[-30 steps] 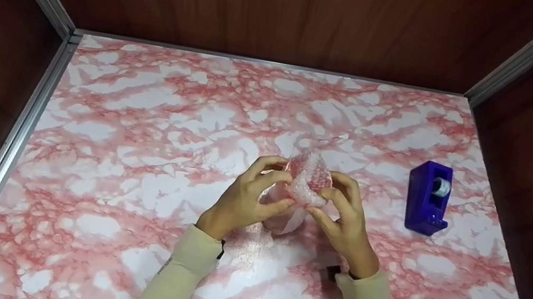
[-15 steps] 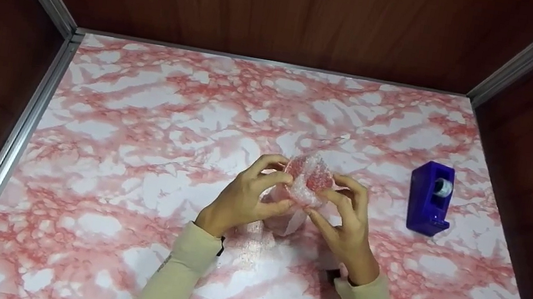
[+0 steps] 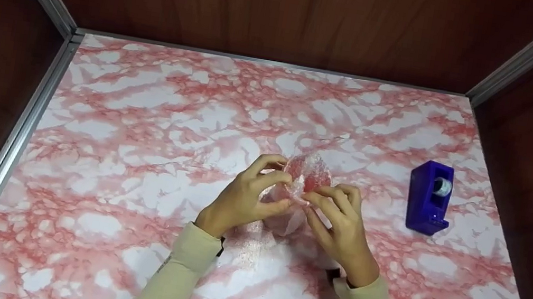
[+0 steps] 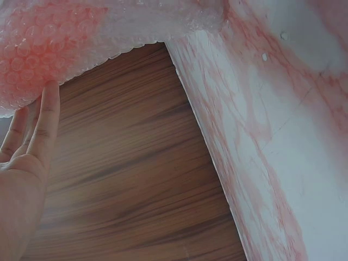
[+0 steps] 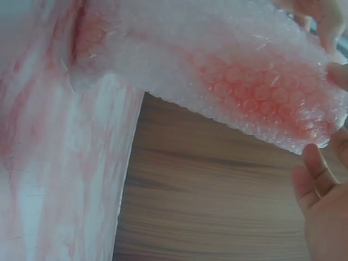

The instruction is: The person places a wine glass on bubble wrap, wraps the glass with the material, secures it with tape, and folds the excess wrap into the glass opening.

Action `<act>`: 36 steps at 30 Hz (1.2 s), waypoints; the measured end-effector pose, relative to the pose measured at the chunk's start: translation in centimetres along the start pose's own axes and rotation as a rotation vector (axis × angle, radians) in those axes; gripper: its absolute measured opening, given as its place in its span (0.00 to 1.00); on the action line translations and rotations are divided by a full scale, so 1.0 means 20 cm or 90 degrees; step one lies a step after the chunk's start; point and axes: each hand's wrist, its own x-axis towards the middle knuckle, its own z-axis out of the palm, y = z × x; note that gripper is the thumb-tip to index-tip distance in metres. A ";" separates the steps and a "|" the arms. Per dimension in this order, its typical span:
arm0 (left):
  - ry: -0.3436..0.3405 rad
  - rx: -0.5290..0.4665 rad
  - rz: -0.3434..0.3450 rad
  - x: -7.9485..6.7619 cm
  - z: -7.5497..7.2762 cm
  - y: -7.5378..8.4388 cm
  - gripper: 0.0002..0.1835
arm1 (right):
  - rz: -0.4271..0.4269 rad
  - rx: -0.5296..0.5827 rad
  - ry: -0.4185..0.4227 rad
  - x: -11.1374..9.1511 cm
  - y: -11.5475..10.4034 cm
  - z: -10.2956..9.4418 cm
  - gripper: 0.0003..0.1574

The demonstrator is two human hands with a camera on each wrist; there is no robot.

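A bundle of clear bubble wrap (image 3: 288,217) stands near the middle of the table, with something pink-red showing through it in both wrist views. My left hand (image 3: 248,200) holds the bundle's top from the left, thumb in front and fingers at the far side. From the right, my right hand (image 3: 342,226) pinches the folded top edge between thumb and fingers. In the left wrist view the bubble wrap (image 4: 49,43) rests against my left fingers (image 4: 46,119). The right wrist view shows a pinkish wrapped part (image 5: 261,92) between both hands. What lies inside is hidden.
A blue tape dispenser (image 3: 429,196) with a roll of clear tape stands to the right of the hands. Dark wood panels (image 3: 278,7) with metal rails enclose the back and sides of the marbled pink-and-white table (image 3: 146,98).
My right hand has shifted slightly left and inward, and its fingers have pressed the loose wrap down at the top. My left hand has stayed in place.
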 end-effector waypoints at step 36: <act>-0.049 0.192 0.079 0.09 -0.03 0.02 0.27 | 0.012 0.021 -0.053 0.01 0.00 -0.02 0.10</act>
